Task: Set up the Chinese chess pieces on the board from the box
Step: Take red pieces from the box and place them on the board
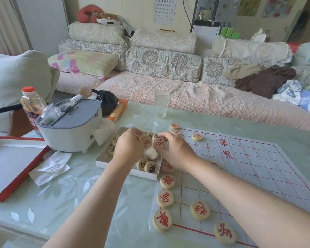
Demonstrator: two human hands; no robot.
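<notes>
A white paper chess board (258,158) with red lines lies on the table at the right. Several round wooden pieces with red characters (166,198) stand along its left edge and near corner. The shallow white box (143,173) beside the board holds several more pieces, red and black. Both hands reach into the box. My left hand (128,149) pinches a red-marked piece (146,140). My right hand (175,151) pinches another red-marked piece (159,143). The two held pieces touch each other above the box.
A grey-lidded white container (70,129) stands left of the box, with a bottle (31,106) behind it and crumpled tissue (50,166) in front. The red-edged box lid (9,167) lies far left. A glass (161,103) stands at the table's far edge. A sofa is behind.
</notes>
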